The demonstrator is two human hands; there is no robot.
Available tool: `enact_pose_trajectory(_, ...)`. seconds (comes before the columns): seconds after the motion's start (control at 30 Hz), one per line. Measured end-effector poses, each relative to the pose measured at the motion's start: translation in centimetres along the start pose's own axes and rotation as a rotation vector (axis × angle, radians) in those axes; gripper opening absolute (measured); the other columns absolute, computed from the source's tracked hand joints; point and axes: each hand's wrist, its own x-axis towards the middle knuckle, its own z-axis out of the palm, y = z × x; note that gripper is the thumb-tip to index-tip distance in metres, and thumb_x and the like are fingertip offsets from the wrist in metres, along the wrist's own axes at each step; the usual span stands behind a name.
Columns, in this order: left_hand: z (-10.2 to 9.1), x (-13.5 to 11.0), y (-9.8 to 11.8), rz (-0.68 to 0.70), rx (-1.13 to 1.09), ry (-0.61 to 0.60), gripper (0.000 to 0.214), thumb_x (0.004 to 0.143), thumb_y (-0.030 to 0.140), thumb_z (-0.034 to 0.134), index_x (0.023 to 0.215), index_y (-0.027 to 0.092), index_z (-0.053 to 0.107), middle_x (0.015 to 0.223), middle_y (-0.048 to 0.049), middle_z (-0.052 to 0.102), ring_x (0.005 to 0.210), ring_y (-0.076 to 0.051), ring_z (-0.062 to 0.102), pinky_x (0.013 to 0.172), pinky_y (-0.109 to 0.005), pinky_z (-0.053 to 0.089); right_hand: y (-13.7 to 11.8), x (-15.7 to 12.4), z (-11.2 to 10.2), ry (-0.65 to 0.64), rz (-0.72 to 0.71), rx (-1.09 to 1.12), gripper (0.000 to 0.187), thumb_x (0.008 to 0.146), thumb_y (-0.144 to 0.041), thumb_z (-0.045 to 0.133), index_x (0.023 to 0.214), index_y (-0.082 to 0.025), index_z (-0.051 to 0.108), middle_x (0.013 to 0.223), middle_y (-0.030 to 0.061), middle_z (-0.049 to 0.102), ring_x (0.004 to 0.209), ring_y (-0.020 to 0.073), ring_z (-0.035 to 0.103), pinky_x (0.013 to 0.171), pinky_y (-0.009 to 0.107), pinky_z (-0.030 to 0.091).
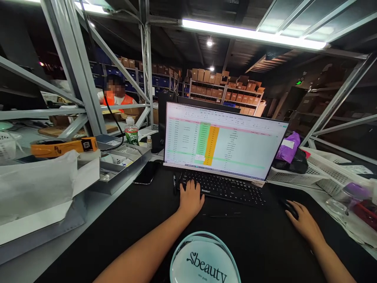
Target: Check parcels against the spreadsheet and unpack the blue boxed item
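My left hand (pixel 191 199) lies open, fingers spread over the left end of a black keyboard (pixel 226 189). At the right, my right hand (pixel 304 222) is closed over a black computer mouse (pixel 290 210), partly covering it. Behind the keyboard stands a monitor (pixel 182 135) showing a spreadsheet with a green and an orange column; its text is too small to read. A black pen (pixel 174 183) sits beside the keyboard's left end. Close to me, between my forearms, is a round pale-blue item (pixel 206 261) marked "Sbeauty". All rests on a black desk mat (pixel 253 243).
A dark phone (pixel 146 173) lies left of the keyboard. Further left are a drink bottle (pixel 131 131), a grey divided tray (pixel 118 173), orange tape (pixel 63 147) and a white box (pixel 38 192). White baskets (pixel 294 176) stand right. A person in an orange vest (pixel 126 100) is beyond the frame.
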Motion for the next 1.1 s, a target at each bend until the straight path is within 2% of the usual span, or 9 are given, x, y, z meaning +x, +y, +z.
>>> enact_pose_trajectory(0.27, 0.4, -0.1, -0.1, 0.005, 0.008, 0.015, 0.050, 0.093, 0.035, 0.050, 0.137, 0.011, 0.056, 0.146, -0.0229, 0.051, 0.136, -0.036, 0.044, 0.114, -0.065, 0.030, 1.5, -0.1, 0.8, 0.001, -0.055, -0.028, 0.059, 0.083, -0.057, 0.042, 0.126, -0.024, 0.064, 0.132, 0.0121, 0.060, 0.119, 0.0313, 0.062, 0.102, 0.049, 0.051)
enact_pose_trajectory(0.47, 0.3, -0.1, 0.1, -0.005, 0.020, 0.017, 0.049, 0.093, 0.036, 0.051, 0.135, 0.012, 0.057, 0.145, -0.0215, 0.053, 0.136, -0.036, 0.044, 0.114, -0.066, 0.029, 1.4, -0.2, 0.8, -0.036, -0.048, -0.056, 0.060, 0.088, -0.059, 0.038, 0.133, -0.026, 0.060, 0.139, 0.0112, 0.055, 0.124, 0.0316, 0.058, 0.102, 0.050, 0.051)
enact_pose_trajectory(0.67, 0.3, 0.0, 0.0, -0.001, 0.019, 0.014, 0.049, 0.093, 0.037, 0.051, 0.135, 0.012, 0.057, 0.145, -0.0215, 0.052, 0.136, -0.036, 0.044, 0.114, -0.066, 0.029, 1.6, -0.2, 1.0, -0.015, -0.059, -0.047, 0.058, 0.087, -0.059, 0.038, 0.128, -0.026, 0.063, 0.136, 0.0116, 0.056, 0.122, 0.0317, 0.059, 0.104, 0.051, 0.050)
enact_pose_trajectory(0.9, 0.5, 0.0, 0.0, -0.005, 0.009, 0.013, 0.051, 0.092, 0.036, 0.052, 0.136, 0.011, 0.056, 0.146, -0.0222, 0.052, 0.137, -0.036, 0.044, 0.114, -0.066, 0.029, 1.7, -0.1, 1.3, 0.003, -0.029, -0.038, 0.062, 0.084, -0.059, 0.041, 0.133, -0.026, 0.061, 0.133, 0.0125, 0.058, 0.120, 0.0326, 0.060, 0.102, 0.052, 0.051)
enact_pose_trajectory(1.1, 0.1, 0.0, 0.2, -0.008, 0.011, -0.008, 0.051, 0.093, 0.037, 0.051, 0.136, 0.012, 0.055, 0.147, -0.0225, 0.050, 0.138, -0.037, 0.043, 0.115, -0.066, 0.029, 0.7, -0.5, 0.5, 0.007, -0.058, -0.036, 0.061, 0.085, -0.057, 0.040, 0.132, -0.025, 0.061, 0.133, 0.0124, 0.058, 0.123, 0.0310, 0.059, 0.107, 0.049, 0.048)
